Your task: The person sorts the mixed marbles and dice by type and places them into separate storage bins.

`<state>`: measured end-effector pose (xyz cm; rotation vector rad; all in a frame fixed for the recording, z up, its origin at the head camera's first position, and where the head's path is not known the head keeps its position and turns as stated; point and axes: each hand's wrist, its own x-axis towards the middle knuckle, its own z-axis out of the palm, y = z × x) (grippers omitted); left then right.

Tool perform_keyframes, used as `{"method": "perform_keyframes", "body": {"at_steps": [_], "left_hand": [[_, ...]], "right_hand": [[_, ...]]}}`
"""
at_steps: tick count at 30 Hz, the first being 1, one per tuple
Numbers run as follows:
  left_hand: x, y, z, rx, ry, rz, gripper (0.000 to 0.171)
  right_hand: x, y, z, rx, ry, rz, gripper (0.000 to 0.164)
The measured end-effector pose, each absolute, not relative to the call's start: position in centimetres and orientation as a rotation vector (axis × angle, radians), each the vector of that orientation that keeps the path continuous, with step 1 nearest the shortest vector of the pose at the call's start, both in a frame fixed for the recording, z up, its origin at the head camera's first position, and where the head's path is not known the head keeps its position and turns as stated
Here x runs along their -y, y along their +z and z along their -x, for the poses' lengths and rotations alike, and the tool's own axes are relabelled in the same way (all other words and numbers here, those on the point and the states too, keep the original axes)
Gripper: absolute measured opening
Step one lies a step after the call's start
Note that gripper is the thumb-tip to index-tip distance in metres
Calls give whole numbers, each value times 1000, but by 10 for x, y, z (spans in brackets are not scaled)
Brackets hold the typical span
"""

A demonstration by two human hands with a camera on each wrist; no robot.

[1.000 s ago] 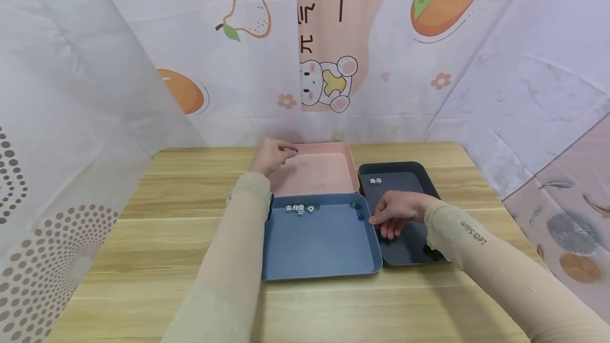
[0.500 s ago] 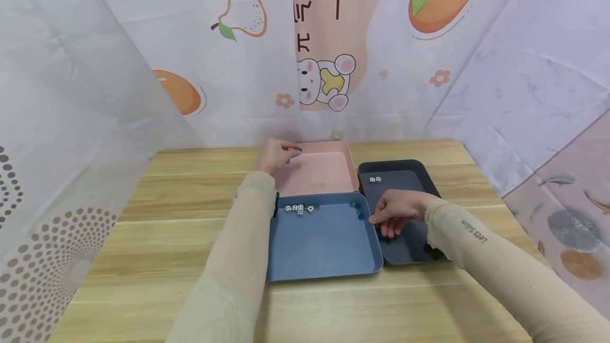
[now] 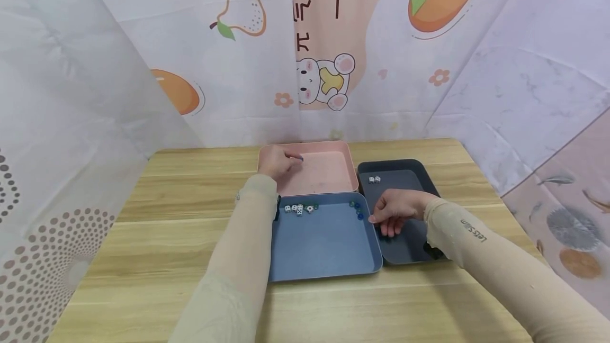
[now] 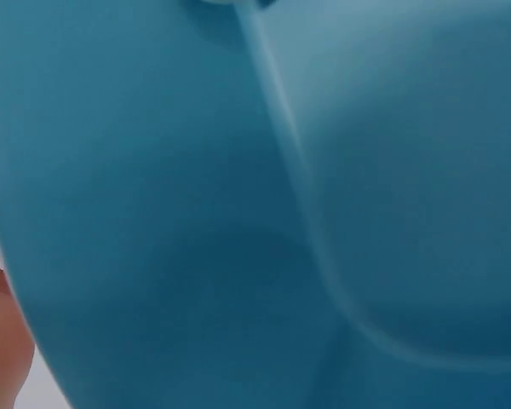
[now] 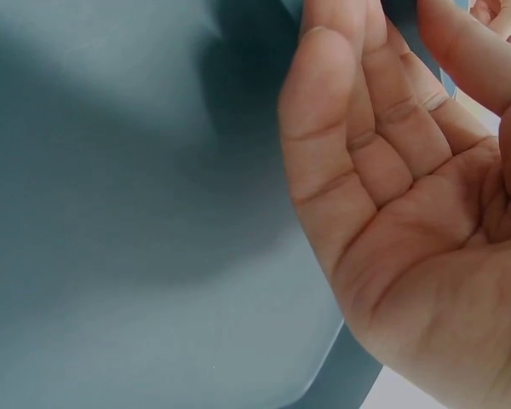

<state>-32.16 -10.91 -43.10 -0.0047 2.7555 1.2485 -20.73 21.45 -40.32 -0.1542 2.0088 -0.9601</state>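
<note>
My left hand is over the left part of the pink tray, pinching a small blue marble between thumb and forefinger. My right hand hangs over the dark grey tray, its fingers loosely curled and its thumb tip right at the neighbouring rim of the blue tray. In the right wrist view the right palm shows nothing in it; the fingertips run out of the frame. Blue and green marbles lie near the blue tray's right wall, close to the right thumb.
Several white dice sit along the blue tray's back wall, with green marbles beside them. Two white dice are at the back of the dark grey tray. A patterned curtain hangs behind the wooden table.
My left hand has moved slightly right, then lower over the pink tray, still pinching the blue marble. The right hand has stayed in place.
</note>
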Motion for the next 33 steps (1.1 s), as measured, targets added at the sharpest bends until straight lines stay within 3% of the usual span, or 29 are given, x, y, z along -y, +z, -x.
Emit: {"method": "perform_keyframes", "body": {"at_steps": [33], "left_hand": [[107,-440,320,-2662,1196,91,9]], "right_hand": [[-215,-404,207,-2043,-945,138,32]]}}
